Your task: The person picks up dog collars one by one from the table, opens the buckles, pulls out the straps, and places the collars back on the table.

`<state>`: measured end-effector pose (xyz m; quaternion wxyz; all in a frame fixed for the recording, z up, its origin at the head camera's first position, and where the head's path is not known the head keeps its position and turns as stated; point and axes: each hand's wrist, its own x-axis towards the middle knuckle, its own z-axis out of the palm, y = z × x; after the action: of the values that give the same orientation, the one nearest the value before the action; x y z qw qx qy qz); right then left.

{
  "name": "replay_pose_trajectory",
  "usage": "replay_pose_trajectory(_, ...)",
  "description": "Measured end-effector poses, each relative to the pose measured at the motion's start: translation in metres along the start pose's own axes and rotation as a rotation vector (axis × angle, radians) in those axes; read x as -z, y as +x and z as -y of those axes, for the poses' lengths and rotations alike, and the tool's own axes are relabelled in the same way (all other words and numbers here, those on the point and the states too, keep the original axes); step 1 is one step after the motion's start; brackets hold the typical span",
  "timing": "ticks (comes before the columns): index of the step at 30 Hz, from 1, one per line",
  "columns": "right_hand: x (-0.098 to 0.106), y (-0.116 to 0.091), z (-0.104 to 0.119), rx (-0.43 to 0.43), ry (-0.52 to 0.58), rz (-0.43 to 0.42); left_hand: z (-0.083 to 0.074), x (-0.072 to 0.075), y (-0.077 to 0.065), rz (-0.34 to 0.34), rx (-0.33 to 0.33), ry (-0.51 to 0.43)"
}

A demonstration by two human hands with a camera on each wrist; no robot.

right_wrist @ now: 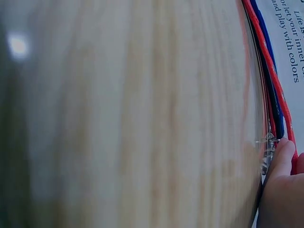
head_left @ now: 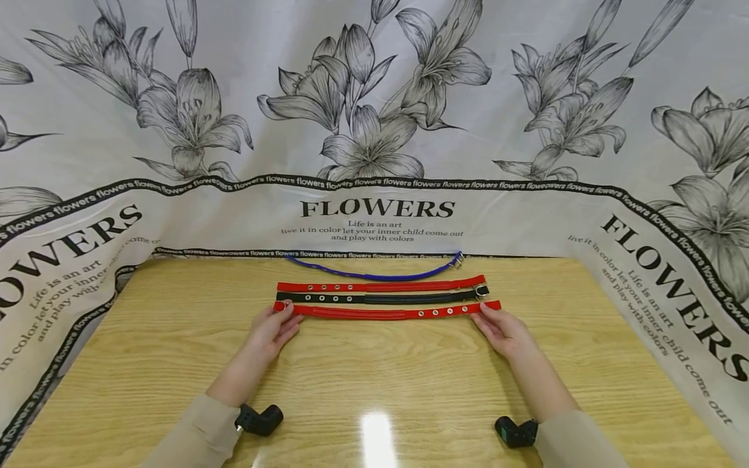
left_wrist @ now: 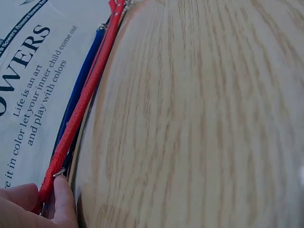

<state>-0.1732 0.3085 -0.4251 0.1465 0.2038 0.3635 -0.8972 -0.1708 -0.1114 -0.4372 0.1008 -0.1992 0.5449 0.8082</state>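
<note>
A red collar [head_left: 357, 312] with metal eyelets on its right half stretches sideways between the two hands. My left hand [head_left: 275, 328] pinches its left end; in the left wrist view the thumb lies beside a small metal buckle part [left_wrist: 59, 173]. The right end sits between the thumb and fingers of my right hand [head_left: 503, 331], beyond the last eyelet. Just behind lies a black collar [head_left: 409, 299] with eyelets at left and a buckle [head_left: 482, 290] at right. A second red collar [head_left: 409, 286] runs parallel behind that one.
A blue collar [head_left: 386, 277] curves along the table's back edge, its buckle [head_left: 457, 261] at the right. Behind the wooden table [head_left: 374, 370] hangs a white flower-printed cloth [head_left: 234, 221], which also drapes along both sides. Black devices [head_left: 260, 420] are worn at both wrists.
</note>
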Motion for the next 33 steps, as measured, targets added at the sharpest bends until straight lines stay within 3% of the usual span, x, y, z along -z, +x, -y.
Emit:
replay_pose_trajectory(4, -0.002, 0.003, 0.000, 0.021, -0.031, -0.046, -0.002, 0.004, -0.002, 0.010, -0.033, 0.035)
replay_pose_trajectory(8, -0.002, 0.004, 0.002, 0.039, -0.074, -0.070, -0.004, 0.006, -0.002, -0.024, -0.062, 0.065)
replay_pose_trajectory(16, -0.001, 0.003, 0.007, 0.074, -0.123, -0.116, -0.007, 0.009, 0.003, -0.122, -0.067, 0.041)
replay_pose_trajectory(25, -0.009, 0.008, 0.006, 0.135, -0.213, -0.253, -0.005, 0.006, 0.007, -0.171, -0.122, -0.025)
replay_pose_trajectory(33, -0.012, 0.008, 0.005, 0.145, -0.195, -0.273, -0.006, 0.007, 0.011, -0.186, -0.145, -0.017)
